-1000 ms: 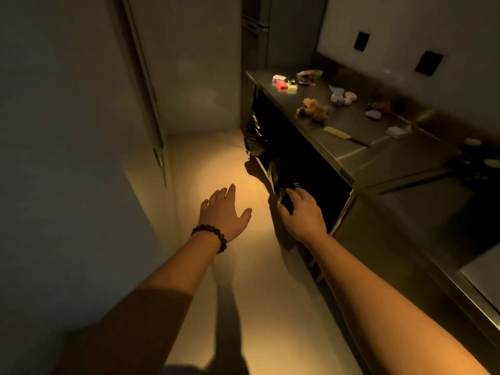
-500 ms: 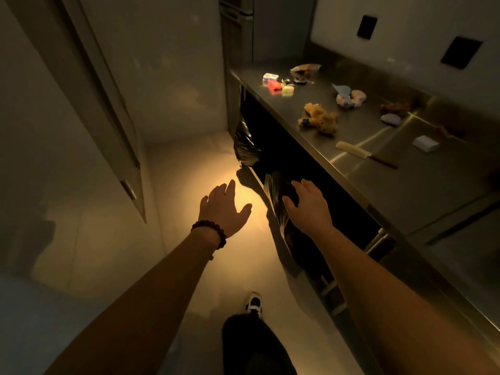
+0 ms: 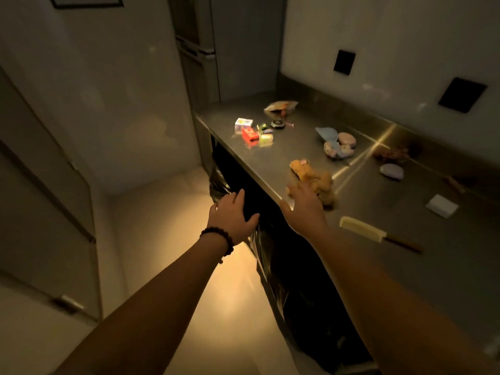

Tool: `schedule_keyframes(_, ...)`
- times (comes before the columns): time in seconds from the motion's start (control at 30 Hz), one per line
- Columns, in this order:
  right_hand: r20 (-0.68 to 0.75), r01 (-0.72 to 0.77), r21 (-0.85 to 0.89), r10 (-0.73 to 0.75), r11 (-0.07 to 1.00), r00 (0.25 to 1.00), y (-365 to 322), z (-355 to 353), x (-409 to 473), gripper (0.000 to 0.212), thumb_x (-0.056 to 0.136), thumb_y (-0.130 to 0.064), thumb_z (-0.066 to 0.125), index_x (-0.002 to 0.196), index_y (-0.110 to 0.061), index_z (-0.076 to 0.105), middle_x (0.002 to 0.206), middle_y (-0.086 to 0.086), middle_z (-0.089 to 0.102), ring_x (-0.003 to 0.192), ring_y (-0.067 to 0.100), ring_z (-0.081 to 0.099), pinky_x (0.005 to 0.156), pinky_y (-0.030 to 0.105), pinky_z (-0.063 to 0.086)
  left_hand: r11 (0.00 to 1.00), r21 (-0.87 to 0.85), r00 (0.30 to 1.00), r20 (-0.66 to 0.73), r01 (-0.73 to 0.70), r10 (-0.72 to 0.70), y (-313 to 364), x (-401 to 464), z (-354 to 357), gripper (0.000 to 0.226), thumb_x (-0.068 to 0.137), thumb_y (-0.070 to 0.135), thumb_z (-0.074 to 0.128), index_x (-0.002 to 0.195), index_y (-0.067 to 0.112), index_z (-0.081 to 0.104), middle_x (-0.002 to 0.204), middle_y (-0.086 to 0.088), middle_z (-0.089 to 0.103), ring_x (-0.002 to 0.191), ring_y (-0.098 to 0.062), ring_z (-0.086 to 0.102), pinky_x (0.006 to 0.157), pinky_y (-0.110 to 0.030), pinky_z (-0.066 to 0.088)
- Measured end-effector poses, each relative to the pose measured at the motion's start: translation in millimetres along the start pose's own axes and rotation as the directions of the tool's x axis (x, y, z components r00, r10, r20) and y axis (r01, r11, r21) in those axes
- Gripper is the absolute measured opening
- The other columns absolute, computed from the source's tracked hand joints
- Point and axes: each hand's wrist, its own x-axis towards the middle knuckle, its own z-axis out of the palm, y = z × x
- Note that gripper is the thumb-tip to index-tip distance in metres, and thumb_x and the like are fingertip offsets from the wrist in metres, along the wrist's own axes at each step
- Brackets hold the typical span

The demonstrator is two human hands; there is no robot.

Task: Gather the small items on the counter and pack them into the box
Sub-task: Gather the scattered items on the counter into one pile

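Fingers [image 3: 293,192] of right hand [image 3: 303,209] spread, grasping nothing, above counter [image 3: 405,266] edge, probably to reach brown plush toy [image 3: 315,181]. Left hand [image 3: 230,216] also relaxed, empty. No box visible.

Steel-grey counter [image 3: 297,158], tan plush toy [image 3: 313,180], cream comb [image 3: 362,231], red box [image 3: 249,134], lilac soap [image 3: 391,171]

Head-worn view, forward and down, near the counter [image 3: 311,147] edge.
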Motion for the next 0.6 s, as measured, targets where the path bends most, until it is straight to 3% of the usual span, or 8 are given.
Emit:
schedule_keyframes(0.27, -0.028, -0.124, -0.048, 0.123, 0.991, 0.992, 14, 16, 102, 0.054, 0.089, -0.043, 0.049, 0.138, -0.022, 0.041, 0.15, 0.005, 0.032, 0.138, 0.023, 0.027, 0.111, 0.045, 0.029, 0.992, -0.028, 0.992, 0.001, -0.124, 0.124, -2, 136, -8, 0.074, 0.087, 0.055, 0.045, 0.147, 0.018, 0.023, 0.148, -0.001, 0.034, 0.138, -0.02, 0.028, 0.114, -0.047, 0.023)
schedule_keyframes(0.37, -0.072, -0.193, -0.1, 0.186, 0.976, 0.98, 24, 23, 139, 0.049, 0.091, -0.042, 0.046, 0.135, -0.021, 0.042, 0.145, 0.005, 0.038, 0.133, 0.022, 0.035, 0.108, 0.04, 0.032, 0.98, -0.035, 0.98, 0.03, -0.197, 0.198, -1, 189, -1, 0.076, 0.086, 0.057, 0.044, 0.148, 0.019, 0.021, 0.149, -0.001, 0.032, 0.138, -0.019, 0.028, 0.115, -0.046, 0.022)
schedule_keyframes(0.43, -0.09, -0.283, -0.095, 0.275, 0.954, 0.957, 29, 25, 164, 0.047, 0.093, -0.044, 0.044, 0.135, -0.022, 0.042, 0.142, 0.003, 0.04, 0.13, 0.021, 0.037, 0.106, 0.039, 0.034, 0.964, -0.053, 0.963, 0.058, -0.26, 0.263, -2, 227, 5, 0.077, 0.086, 0.058, 0.044, 0.148, 0.019, 0.02, 0.149, -0.001, 0.032, 0.138, -0.019, 0.029, 0.114, -0.045, 0.024)
schedule_keyframes(0.6, -0.201, -0.475, -0.028, 0.46, 0.88, 0.865, 34, 41, 215, 0.052, 0.094, -0.04, 0.043, 0.141, -0.019, 0.036, 0.152, 0.006, 0.029, 0.141, 0.023, 0.021, 0.113, 0.045, 0.026, 0.883, -0.07, 0.874, 0.124, -0.464, 0.469, -6, 312, 21, 0.072, 0.087, 0.055, 0.045, 0.146, 0.019, 0.024, 0.144, -0.001, 0.037, 0.134, -0.019, 0.033, 0.111, -0.043, 0.026)
